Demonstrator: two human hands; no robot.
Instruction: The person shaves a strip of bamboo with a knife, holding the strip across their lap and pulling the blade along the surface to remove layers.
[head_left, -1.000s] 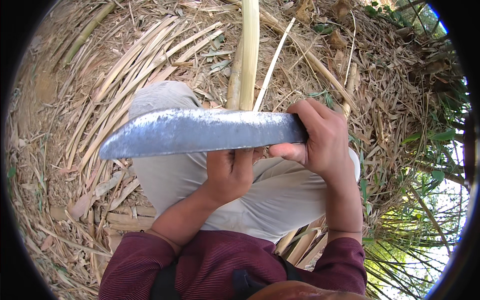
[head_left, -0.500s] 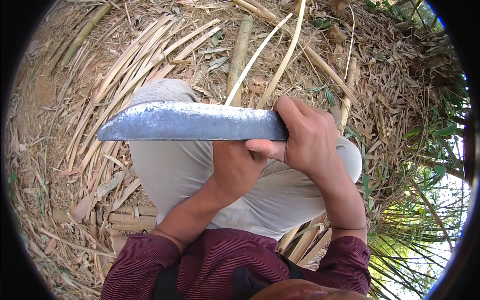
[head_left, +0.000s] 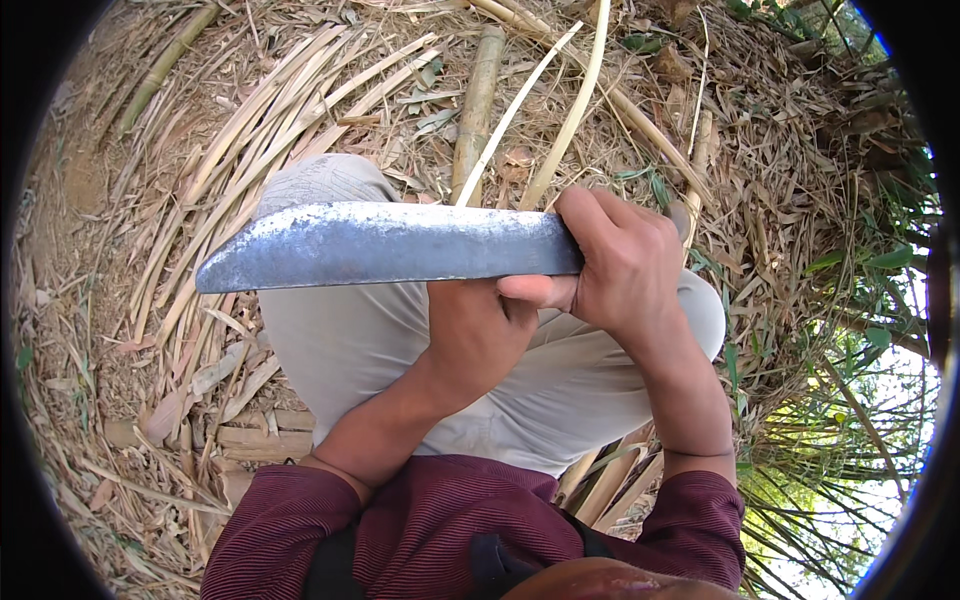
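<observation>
the right hand (head_left: 625, 260) is holding a broad knife (head_left: 390, 245) by its handle end, fingers clenching around it. the blade is lying crosswise above the trousers (head_left: 350, 350), pointing towards nine o'clock, its tip reaching over by the left knee. the right thumb (head_left: 535, 290) is extending along the lower edge, beside the left hand (head_left: 480, 340). that hand is sitting below the blade, at eight o'clock from the right; the blade is hiding its fingers, so i am not able to tell whether they are grasping anything.

a thin pale strip (head_left: 519, 108) and a thicker one (head_left: 572, 120) are running from behind the blade towards one o'clock. a pole (head_left: 476, 110) is lying at twelve o'clock, and a pile of strips (head_left: 262, 125) at ten.

hazards: thumb and left hand are sitting very near the lower edge; a sudden slip, perhaps from uneven grain, could be cutting either. a dipping right wrist could be bringing the tip onto the left knee. which edge is sharpened is not showing clearly.

markings: no brand, label or readable writing is appearing on blade, trousers or sleeves (head_left: 290, 520).
</observation>
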